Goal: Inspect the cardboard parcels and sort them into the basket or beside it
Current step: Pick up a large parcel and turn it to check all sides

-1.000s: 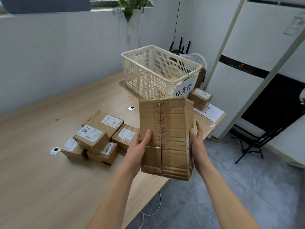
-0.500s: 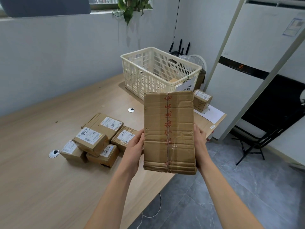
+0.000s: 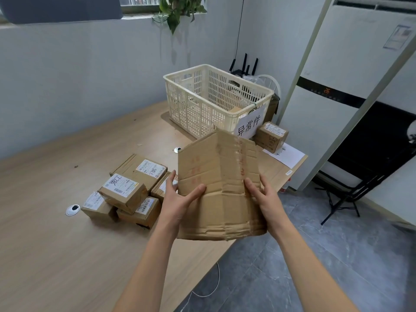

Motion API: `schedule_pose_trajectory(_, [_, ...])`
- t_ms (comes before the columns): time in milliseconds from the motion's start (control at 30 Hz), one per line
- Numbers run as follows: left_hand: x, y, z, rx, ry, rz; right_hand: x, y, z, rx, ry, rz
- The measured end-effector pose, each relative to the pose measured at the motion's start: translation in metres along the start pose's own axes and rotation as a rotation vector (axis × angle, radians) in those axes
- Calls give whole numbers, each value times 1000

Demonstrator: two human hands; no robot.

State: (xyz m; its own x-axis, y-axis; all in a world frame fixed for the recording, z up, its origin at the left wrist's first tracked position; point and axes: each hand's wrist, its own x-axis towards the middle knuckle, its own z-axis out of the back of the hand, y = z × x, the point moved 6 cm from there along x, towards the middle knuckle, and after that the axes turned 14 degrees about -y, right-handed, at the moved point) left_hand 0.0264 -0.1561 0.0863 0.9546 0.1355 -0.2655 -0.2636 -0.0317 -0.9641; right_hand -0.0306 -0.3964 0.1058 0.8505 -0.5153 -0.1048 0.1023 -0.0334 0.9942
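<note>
I hold a large, creased cardboard parcel (image 3: 221,185) with red writing in the air over the table's near edge. My left hand (image 3: 177,199) grips its left side, thumb across the front face. My right hand (image 3: 262,197) grips its right side. The cream plastic basket (image 3: 195,91) with a paper sign stands at the far end of the table; some cardboard shows inside it. One small parcel (image 3: 271,137) sits beside the basket on the right. A pile of several small labelled parcels (image 3: 126,192) lies on the table to the left of my hands.
The wooden table (image 3: 56,244) ends just right of the parcel, with grey floor below. A sheet of paper (image 3: 287,155) lies at the table corner. A white cabinet (image 3: 337,86) and a black folding stand (image 3: 344,199) are to the right. Two round cable grommets sit in the tabletop.
The parcel has been turned in my hands: a different, more creased face is toward me and it is tilted. My thumbs have shifted onto its front.
</note>
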Motion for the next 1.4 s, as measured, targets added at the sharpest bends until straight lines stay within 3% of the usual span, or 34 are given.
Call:
schedule_pose_trajectory(100, [1, -1, 6, -32, -115, -76, 10, -7, 12, -46, -162, 27])
schedule_pose_trajectory(167, [1, 0, 7, -37, -138, -99, 13, -12, 14, -89, -183, 62])
schedule_pose_trajectory(433, [-8, -15, 1, -169, -132, -93, 6, -19, 8, 7, -107, -65])
schedule_pose_trajectory(533, [-4, -10, 3, -174, -98, -85, -5, -17, 0, 180, 4, -266])
schedule_pose_trajectory(600, [-1, -5, 3, -198, -55, -46, -12, -14, -2, 228, 85, -291])
schedule_pose_trajectory(700, [4, 1, 2, -159, 40, 39, -16, -11, -3, 239, 142, -270])
schedule_pose_trajectory(800, [-2, -5, -5, -73, 206, 41, -13, -10, 4, 196, 71, -254])
schedule_pose_trajectory(933, [-1, -4, 0, -112, 138, 26, -1, -11, 21, 20, -171, -108])
schedule_pose_trajectory(1033, [-5, -1, -2, -218, 127, 81, 2, -10, 26, -156, -262, -10])
schedule_pose_trajectory(1167, [-6, 7, -5, -217, 119, 9, -1, 0, 11, -199, -177, 84])
schedule_pose_trajectory(1400, [-10, 18, -13, -215, 194, 13, -7, -1, -2, -41, -9, 33])
